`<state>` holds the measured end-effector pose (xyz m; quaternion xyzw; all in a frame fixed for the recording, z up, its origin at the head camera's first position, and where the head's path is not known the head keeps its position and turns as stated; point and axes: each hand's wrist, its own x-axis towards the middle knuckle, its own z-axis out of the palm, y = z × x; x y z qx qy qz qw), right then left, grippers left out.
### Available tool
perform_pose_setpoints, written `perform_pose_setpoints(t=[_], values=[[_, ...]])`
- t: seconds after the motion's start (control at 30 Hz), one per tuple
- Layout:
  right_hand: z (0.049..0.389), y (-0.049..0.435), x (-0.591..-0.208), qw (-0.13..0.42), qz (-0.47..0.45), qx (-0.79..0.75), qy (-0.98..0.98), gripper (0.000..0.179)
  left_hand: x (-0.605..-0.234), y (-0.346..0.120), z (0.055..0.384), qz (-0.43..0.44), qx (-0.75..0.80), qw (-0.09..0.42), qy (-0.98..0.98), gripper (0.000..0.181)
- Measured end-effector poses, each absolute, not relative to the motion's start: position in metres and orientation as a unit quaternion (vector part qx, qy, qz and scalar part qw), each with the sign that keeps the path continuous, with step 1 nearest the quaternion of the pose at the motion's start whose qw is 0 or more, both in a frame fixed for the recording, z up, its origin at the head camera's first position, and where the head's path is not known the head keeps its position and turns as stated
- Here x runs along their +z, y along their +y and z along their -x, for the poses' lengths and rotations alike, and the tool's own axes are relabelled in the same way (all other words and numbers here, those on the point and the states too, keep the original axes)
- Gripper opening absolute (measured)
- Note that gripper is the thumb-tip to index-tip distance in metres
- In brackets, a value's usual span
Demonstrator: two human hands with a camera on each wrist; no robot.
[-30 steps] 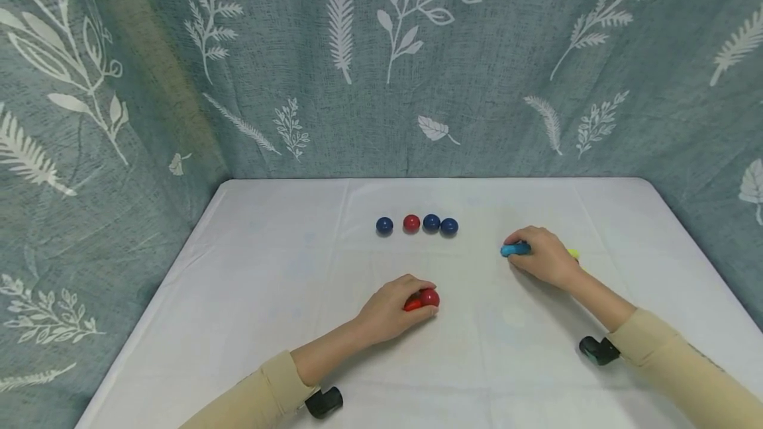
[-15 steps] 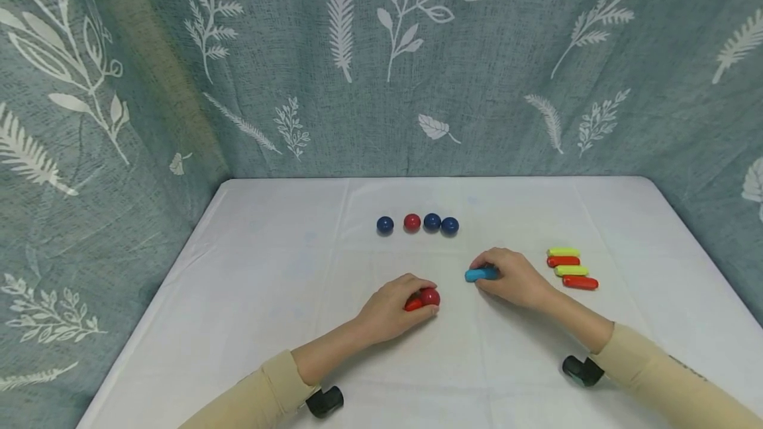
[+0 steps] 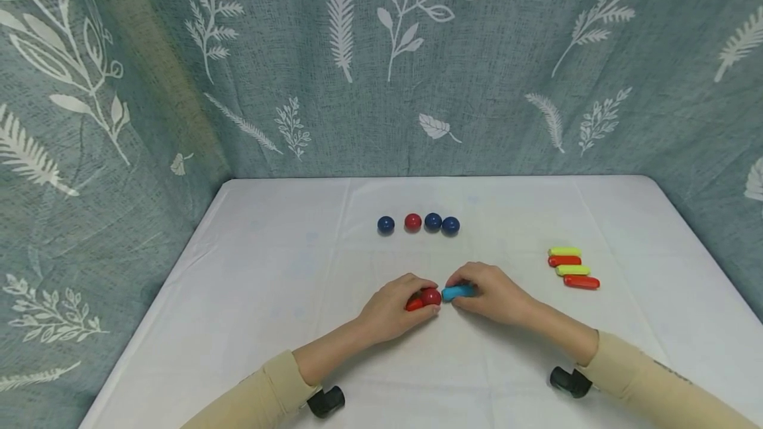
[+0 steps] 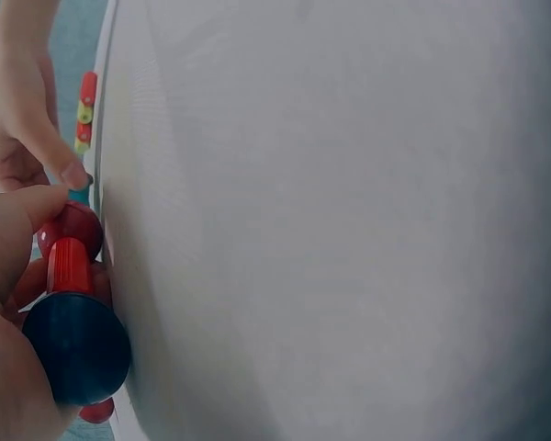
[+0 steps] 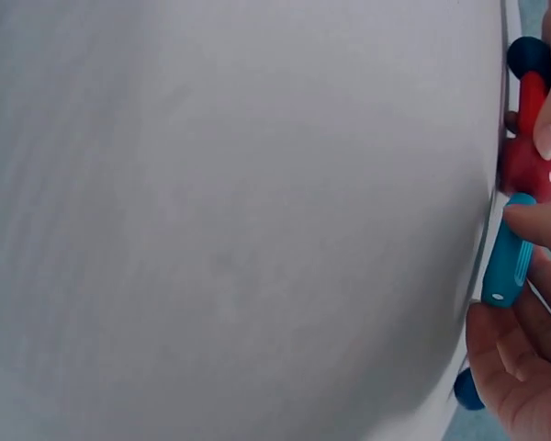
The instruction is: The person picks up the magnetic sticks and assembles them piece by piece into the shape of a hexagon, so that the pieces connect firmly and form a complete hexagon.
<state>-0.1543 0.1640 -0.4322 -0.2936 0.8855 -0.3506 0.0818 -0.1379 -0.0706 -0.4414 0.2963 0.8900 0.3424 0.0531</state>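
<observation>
My left hand (image 3: 387,310) grips a joined piece: a red rod (image 4: 71,266) with a red ball (image 3: 432,296) at one end and a dark blue ball (image 4: 76,349) at the other. Thumb and fingers lie around the red ball's sides. The dark blue ball is hidden by the hand in the head view. Just to the right, my right hand (image 3: 495,293) pinches a light blue rod (image 5: 508,262), which points left. The rod's tip is right at the red ball in the head and right wrist views.
Toward the back stand a single dark blue ball (image 3: 386,225), a red ball (image 3: 413,222) and two dark blue balls (image 3: 442,224) side by side. On the right lie yellow rods (image 3: 572,271) and red rods (image 3: 581,282), stacked in a column. A leaf-patterned curtain (image 3: 357,118) borders the white table (image 3: 268,243).
My right hand has carried the light blue rod left and toward me, up to the red ball, uncovering the yellow and red rods. The left hand has stayed in place.
</observation>
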Motion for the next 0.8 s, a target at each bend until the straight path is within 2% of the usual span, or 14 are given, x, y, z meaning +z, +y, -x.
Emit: perform_pose_setpoints(t=[0.53, 0.8], values=[[0.152, 0.17, -0.432, 0.086, 0.282, -0.357, 0.886, 0.021, -0.437, -0.072, 0.14, -0.3, 0.309, 0.05, 0.901, 0.036], [0.153, 0.164, -0.434, 0.075, 0.304, -0.371, 0.874, 0.021, -0.433, -0.057, 0.143, -0.287, 0.304, 0.025, 0.908, 0.028]])
